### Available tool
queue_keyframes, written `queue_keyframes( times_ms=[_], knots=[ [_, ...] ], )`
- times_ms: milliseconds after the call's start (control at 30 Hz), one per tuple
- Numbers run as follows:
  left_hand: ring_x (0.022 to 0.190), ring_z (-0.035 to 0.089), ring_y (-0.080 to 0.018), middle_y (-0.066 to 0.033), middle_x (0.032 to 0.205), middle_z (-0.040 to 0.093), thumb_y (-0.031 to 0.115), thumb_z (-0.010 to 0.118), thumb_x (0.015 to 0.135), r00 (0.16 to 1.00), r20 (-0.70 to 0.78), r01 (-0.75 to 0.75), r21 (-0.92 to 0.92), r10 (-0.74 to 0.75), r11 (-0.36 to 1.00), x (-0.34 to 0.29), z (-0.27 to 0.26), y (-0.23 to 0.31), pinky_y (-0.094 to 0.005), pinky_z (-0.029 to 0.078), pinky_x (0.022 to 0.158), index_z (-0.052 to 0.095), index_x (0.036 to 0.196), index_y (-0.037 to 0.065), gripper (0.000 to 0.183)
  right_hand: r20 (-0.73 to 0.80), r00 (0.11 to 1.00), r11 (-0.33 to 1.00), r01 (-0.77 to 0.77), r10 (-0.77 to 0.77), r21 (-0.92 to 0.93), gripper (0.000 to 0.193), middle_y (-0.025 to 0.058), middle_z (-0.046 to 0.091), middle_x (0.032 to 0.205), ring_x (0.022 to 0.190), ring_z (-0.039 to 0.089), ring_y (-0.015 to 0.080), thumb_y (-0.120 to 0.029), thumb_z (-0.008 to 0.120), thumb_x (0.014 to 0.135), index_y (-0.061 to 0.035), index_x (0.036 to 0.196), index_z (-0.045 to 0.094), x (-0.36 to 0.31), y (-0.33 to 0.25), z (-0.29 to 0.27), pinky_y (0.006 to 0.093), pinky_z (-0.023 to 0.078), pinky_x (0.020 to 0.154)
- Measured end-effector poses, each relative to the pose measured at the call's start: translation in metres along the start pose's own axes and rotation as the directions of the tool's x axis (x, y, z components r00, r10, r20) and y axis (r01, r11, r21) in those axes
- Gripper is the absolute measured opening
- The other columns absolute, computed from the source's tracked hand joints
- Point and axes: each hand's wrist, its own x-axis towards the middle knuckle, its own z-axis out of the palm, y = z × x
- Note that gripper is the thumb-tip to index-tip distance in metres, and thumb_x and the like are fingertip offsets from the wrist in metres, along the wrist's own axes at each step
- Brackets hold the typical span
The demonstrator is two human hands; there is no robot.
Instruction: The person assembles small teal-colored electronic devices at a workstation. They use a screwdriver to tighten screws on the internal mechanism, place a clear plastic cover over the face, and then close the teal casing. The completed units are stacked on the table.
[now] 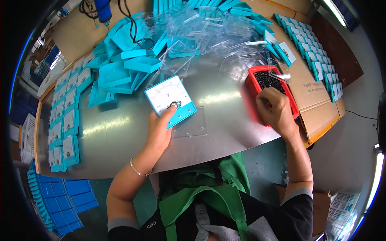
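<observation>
Presently, my left hand (pixel 158 131) clamps a panel meter (pixel 168 95), clear cover (pixel 198 123) seemingly unfitted; my right hand (pixel 277 109) is at the red bin (pixel 294 105), grip indeterminable.

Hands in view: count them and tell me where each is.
2: the left hand holds a teal-and-white meter; the right hand is at the red bin of black pieces.

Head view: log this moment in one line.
left hand: holds turquoise-framed meter | right hand: curled over red bin of black parts, grip unclear | clear plastic piece: on metal table near left hand
</observation>
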Motion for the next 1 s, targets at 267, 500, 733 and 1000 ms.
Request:
queue_keyframes(
  times_ms=[267,500,733,1000],
  knots=[
    [0.098,0.057,-0.0131,-0.0073,0.108,0.061,0.012,0.065,0.086,0.996,0.011,-0.083,-0.031,0.084,0.996,-0.003,-0.001,-0.021,-0.0304,0.044,0.086,0.055,0.114,-0.001,0.033,0.363,0.906,0.920,0.064,-0.216,0.386,0.012,0.0149,0.058,0.076,0.070,0.060,0.0357,0.002,0.062,0.069,-0.0030,0.079,0.056,-0.001,-0.062,0.102,0.0416,0.047,0.062],
    [0.092,0.057,-0.0108,-0.0051,0.102,0.061,0.013,0.065,0.086,0.997,-0.003,-0.074,-0.081,0.073,0.994,-0.005,-0.002,-0.018,-0.0288,0.045,0.081,0.056,0.110,-0.001,0.029,0.387,0.869,0.940,0.217,-0.309,0.263,0.011,0.0110,0.057,0.076,0.068,0.060,0.0302,-0.001,0.064,0.070,-0.0040,0.078,0.058,0.004,-0.065,0.117,0.0387,0.049,0.060],
    [0.091,0.058,-0.0109,-0.0048,0.101,0.061,0.012,0.065,0.086,0.999,-0.026,-0.043,-0.129,0.040,0.991,-0.004,-0.003,-0.019,-0.0290,0.047,0.080,0.056,0.109,0.000,0.027,0.494,0.794,0.932,0.260,-0.355,0.252,0.007,0.0104,0.056,0.074,0.070,0.061,0.0308,-0.002,0.062,0.070,-0.0050,0.073,0.057,0.013,-0.063,0.112,0.0410,0.049,0.060],
    [0.096,0.058,-0.0135,-0.0069,0.106,0.060,0.012,0.063,0.087,0.999,-0.045,-0.003,-0.209,-0.007,0.978,-0.004,-0.002,-0.016,-0.0307,0.046,0.084,0.054,0.113,0.000,0.030,0.799,0.590,0.991,0.122,-0.112,0.048,0.010,0.0057,0.065,0.080,0.075,0.064,0.0290,-0.016,0.068,0.072,-0.0080,0.074,0.063,0.053,-0.076,0.110,0.0411,0.049,0.066]
  ],
)
